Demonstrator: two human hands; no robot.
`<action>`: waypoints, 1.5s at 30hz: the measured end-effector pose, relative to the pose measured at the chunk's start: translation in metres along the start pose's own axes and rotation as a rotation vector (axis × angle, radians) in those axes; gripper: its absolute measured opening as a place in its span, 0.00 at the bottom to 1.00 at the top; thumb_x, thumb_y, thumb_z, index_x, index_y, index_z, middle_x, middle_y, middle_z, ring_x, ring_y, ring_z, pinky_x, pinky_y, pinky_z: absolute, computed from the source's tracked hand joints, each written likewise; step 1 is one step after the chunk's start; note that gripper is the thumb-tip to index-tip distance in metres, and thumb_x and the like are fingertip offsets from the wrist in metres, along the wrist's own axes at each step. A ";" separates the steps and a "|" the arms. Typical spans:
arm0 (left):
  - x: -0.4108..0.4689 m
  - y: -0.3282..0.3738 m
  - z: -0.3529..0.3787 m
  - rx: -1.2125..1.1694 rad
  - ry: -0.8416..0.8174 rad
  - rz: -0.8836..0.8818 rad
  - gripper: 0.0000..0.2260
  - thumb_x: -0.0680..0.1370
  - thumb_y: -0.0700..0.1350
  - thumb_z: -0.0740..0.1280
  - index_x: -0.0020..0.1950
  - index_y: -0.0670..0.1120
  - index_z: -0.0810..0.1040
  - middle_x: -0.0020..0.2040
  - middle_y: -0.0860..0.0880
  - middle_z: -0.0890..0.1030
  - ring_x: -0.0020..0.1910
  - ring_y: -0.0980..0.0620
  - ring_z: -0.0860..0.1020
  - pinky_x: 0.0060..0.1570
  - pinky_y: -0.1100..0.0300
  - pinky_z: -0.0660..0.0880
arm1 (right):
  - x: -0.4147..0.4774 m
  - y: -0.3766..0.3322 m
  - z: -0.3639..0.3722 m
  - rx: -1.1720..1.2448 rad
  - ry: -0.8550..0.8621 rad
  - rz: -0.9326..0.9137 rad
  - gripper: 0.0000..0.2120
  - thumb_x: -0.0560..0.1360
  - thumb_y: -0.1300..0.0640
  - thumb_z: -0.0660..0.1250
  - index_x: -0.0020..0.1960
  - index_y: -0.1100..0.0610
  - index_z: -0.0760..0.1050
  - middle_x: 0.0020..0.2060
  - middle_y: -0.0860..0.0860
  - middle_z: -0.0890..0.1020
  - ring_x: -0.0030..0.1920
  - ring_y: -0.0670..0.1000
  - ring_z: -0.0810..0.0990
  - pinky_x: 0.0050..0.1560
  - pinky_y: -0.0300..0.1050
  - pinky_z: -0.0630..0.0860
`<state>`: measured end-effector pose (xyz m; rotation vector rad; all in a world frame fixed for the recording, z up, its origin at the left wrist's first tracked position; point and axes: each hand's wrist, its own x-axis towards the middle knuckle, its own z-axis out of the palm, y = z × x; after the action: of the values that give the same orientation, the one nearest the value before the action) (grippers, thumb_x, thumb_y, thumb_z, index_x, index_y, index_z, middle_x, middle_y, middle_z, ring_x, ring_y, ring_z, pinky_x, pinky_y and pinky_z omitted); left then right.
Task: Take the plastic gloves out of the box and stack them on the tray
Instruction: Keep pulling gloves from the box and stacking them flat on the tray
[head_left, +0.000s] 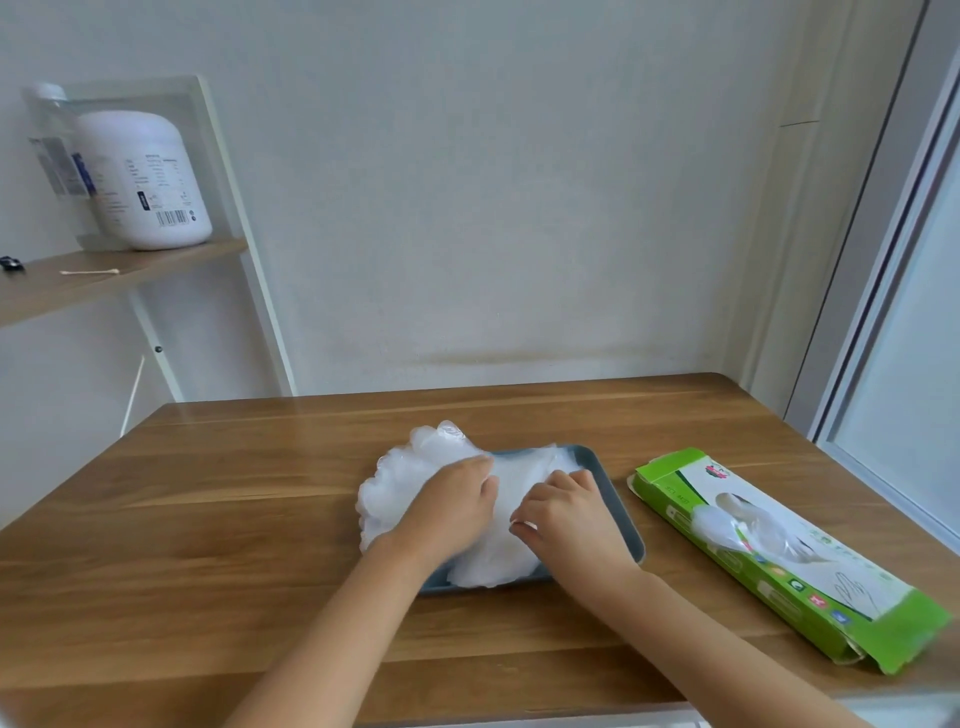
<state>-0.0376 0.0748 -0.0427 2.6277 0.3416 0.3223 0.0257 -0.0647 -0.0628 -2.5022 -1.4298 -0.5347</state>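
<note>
The person is working at a wooden tabletop (208, 519). A gray-blue tray (597, 465) is sitting in the middle of it, close to the person, so both arms can reach it easily.

The plastic gloves (415, 467) are lying in a big, puffy white pile on the tray. The pile is too wide for the tray, so its left side is spilling over the rim onto the tabletop.

The left hand (452, 499) is lying on top of the pile with its fingers only a little bent. It is holding nothing. It seems to be pressing down, because these thin gloves are light and slippery and would puff up or slide off.

The right hand (566, 514) is resting on the right part of the pile with its fingers curled in. It looks like it is pinching a bit of the thin plastic, maybe to pull the top glove flat over the others.

The green box (779, 561) is lying flat on the tabletop just to the right of the tray, not touching it. It is near so the right hand can reach it fast. One more glove (727, 525) is poking out of the hole in its top, ready to be pulled. So the job is looking partly done, with more gloves waiting inside.
</note>
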 end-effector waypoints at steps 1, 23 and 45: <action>0.002 -0.001 0.006 0.054 -0.062 -0.010 0.18 0.85 0.47 0.52 0.74 0.47 0.66 0.73 0.48 0.69 0.71 0.52 0.67 0.71 0.60 0.61 | -0.001 0.000 0.000 0.005 -0.029 0.008 0.09 0.78 0.51 0.65 0.50 0.50 0.83 0.46 0.47 0.84 0.48 0.52 0.77 0.51 0.48 0.68; 0.002 -0.024 0.026 0.295 -0.385 -0.131 0.50 0.74 0.69 0.60 0.78 0.45 0.33 0.77 0.47 0.32 0.76 0.49 0.33 0.74 0.41 0.37 | 0.027 0.009 0.036 0.289 -0.453 0.240 0.25 0.82 0.48 0.49 0.77 0.51 0.51 0.78 0.52 0.50 0.77 0.55 0.47 0.74 0.53 0.46; -0.008 0.085 0.009 -0.265 -0.003 0.088 0.22 0.80 0.52 0.64 0.73 0.53 0.66 0.71 0.58 0.66 0.70 0.60 0.64 0.61 0.69 0.58 | -0.081 0.128 -0.059 0.340 0.126 0.706 0.11 0.79 0.61 0.60 0.55 0.53 0.80 0.56 0.51 0.80 0.55 0.53 0.77 0.50 0.44 0.69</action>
<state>-0.0274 -0.0044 -0.0108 2.3864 0.1694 0.3653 0.0862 -0.2145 -0.0427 -2.4099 -0.4681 -0.2688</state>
